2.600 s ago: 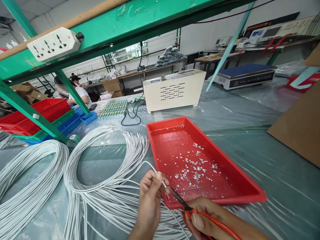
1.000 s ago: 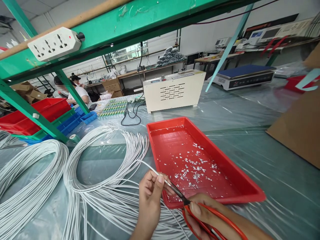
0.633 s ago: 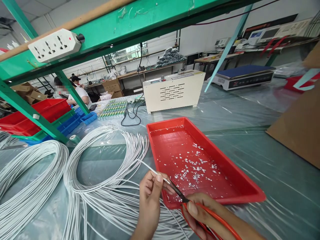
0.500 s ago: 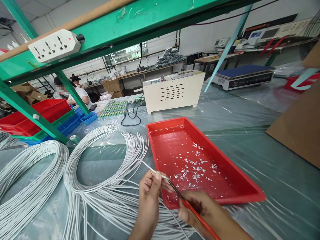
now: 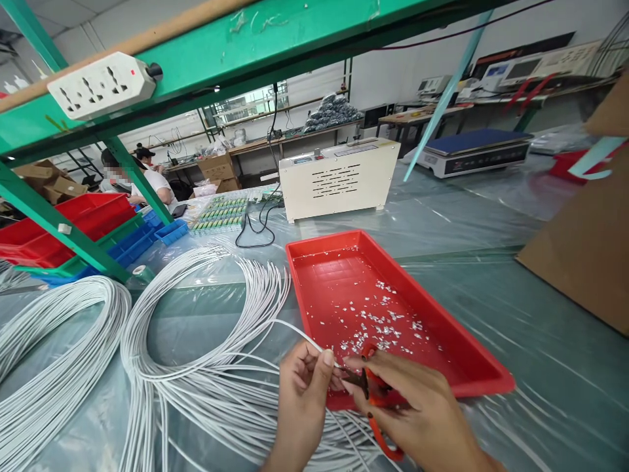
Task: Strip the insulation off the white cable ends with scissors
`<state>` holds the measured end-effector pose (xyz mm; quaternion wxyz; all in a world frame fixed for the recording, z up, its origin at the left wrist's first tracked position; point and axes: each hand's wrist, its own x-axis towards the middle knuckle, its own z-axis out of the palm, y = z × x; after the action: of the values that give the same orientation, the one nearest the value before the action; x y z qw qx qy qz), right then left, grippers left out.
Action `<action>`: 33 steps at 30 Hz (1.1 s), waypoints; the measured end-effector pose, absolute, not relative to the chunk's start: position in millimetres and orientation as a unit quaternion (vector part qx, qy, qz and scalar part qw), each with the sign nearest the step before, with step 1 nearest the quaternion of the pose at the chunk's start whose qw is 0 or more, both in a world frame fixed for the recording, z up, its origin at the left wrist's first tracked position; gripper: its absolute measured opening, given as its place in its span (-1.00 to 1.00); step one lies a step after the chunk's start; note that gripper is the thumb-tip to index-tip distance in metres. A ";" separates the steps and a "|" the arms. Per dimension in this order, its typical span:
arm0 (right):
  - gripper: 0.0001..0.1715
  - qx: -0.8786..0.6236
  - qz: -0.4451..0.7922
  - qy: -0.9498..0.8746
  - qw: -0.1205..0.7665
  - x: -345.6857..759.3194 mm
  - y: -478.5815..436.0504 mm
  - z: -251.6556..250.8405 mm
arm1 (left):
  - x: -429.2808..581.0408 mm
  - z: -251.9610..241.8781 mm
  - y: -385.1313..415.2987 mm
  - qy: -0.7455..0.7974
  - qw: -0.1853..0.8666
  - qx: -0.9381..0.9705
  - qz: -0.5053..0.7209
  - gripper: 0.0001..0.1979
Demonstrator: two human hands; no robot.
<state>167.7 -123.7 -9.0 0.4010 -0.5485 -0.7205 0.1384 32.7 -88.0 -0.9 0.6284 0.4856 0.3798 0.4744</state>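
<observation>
My left hand [image 5: 305,387] is closed, pinching a white cable [image 5: 299,330] near its end between thumb and fingers. Just to the right, my right hand [image 5: 417,400] grips a pair of orange-handled snips [image 5: 381,432]. Their dark jaws [image 5: 358,381] are at the cable's end, close to my left fingertips. Whether the jaws touch the cable I cannot tell. Both hands are over the near left corner of a red tray [image 5: 437,314], which has small silvery scraps [image 5: 386,321] scattered inside. The held cable runs back to a large coil of white cables [image 5: 142,328].
Another white cable coil [image 5: 63,341] lies at the far left. Beyond the tray stand a cream machine [image 5: 339,180] and a scale [image 5: 472,154]. Stacked bins [image 5: 73,223] and a green frame post [image 5: 63,226] are left. A cardboard box [image 5: 584,242] is right. Two people sit in the background.
My right hand has turned the snips from edge-on to a side view with the handles spread. My left hand has shifted slightly right and down, and the cable bows more.
</observation>
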 end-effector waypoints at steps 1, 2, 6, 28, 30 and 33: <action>-0.82 -0.540 0.116 -0.736 0.392 168.2 -123.5 -9.1 | 32.9 -0.8 -88.6 0.377 0.632 0.485 0.472 -0.73; -0.80 -0.533 0.098 -0.746 0.387 169.0 -123.3 -8.7 | 33.1 -0.6 -89.2 0.373 0.636 0.487 0.468 -0.74; -0.76 -0.522 0.061 -0.767 0.367 171.2 -123.7 -5.0 | 34.0 -0.1 -90.5 0.362 0.645 0.501 0.450 -0.78; -0.81 -0.560 0.259 -0.694 0.370 177.5 -116.3 -0.5 | 27.6 -2.8 -84.9 0.394 0.623 0.530 0.419 -0.72; -0.87 -0.541 0.275 -0.699 0.379 174.9 -118.3 1.6 | 27.6 -4.3 -85.4 0.387 0.623 0.536 0.417 -0.71; -0.89 -0.546 0.246 -0.713 0.366 174.7 -119.5 1.2 | 28.2 -6.0 -86.1 0.385 0.622 0.541 0.415 -0.70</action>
<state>174.7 -119.5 1.2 0.3657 -0.5457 -0.7127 0.2459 28.2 -86.1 -6.0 0.6222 0.5410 0.3849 0.4148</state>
